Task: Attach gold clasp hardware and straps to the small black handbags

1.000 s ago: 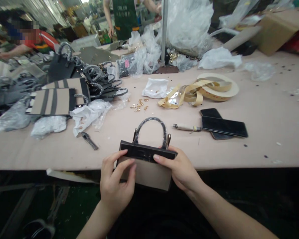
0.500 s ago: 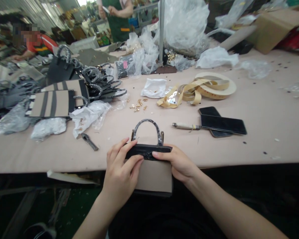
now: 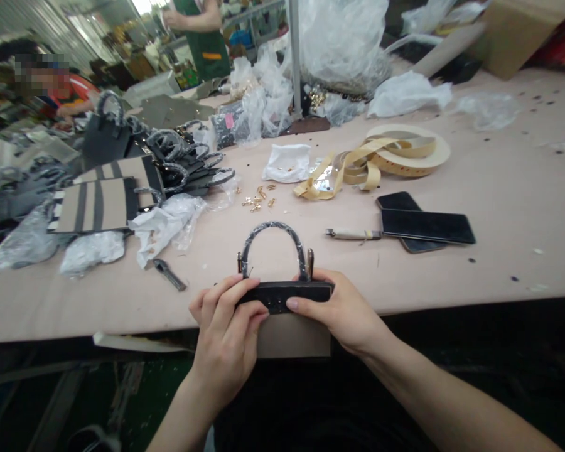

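Both my hands grip a small handbag panel [image 3: 294, 339], beige with a black top band, at the table's front edge. Its round handle [image 3: 274, 227] is wrapped in clear film and stands up from the band, with metal fittings at its ends. My left hand [image 3: 228, 329] is closed on the left part of the band, fingertips pressed near small dark dots at the middle. On the right end, my right hand [image 3: 346, 307] holds with its thumb across the front; its other fingers are mostly hidden behind.
Gold hardware pieces [image 3: 258, 199] lie beyond the handle. A tape roll [image 3: 433, 154], black phones [image 3: 428, 226], a grey-handled tool [image 3: 353, 234] and a dark metal tool [image 3: 168, 275] are around. Bag pieces [image 3: 96, 204] pile at left. Two people, one in a green apron [image 3: 209, 53], are across.
The handbag panel has tilted, so its beige face shows less and the handle looks larger. Both hands keep their hold. The view has shifted slightly; the person in the apron appears further left.
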Available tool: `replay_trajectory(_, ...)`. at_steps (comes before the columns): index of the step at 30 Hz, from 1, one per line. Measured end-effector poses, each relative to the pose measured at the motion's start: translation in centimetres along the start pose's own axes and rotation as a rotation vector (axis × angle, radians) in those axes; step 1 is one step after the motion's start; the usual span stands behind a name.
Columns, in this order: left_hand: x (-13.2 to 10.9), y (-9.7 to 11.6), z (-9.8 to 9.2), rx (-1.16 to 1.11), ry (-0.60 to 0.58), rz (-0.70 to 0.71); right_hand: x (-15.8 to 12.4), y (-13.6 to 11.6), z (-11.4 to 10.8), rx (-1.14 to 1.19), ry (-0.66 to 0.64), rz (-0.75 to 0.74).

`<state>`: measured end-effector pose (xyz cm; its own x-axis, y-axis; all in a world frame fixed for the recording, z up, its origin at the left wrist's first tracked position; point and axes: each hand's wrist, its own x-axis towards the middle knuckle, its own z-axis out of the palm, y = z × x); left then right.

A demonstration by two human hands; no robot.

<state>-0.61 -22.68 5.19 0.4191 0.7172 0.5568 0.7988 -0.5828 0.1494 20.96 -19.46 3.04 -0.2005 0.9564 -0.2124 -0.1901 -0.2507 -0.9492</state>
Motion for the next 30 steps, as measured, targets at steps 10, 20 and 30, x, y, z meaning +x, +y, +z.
replay_trajectory(10,-2.4,-1.6,-0.1,0.133,0.096,0.262,-0.8,0.3,0.9,0.111,0.047,0.055)
replay_trajectory(20,-0.8,-0.6,-0.8,-0.007,0.045,0.112,0.3,0.2,-0.2,0.350,-0.061,0.184)
replay_trajectory(30,1.4,-1.0,0.7,-0.140,-0.092,-0.339,2.4,1.3,-0.6,0.092,-0.023,0.047)
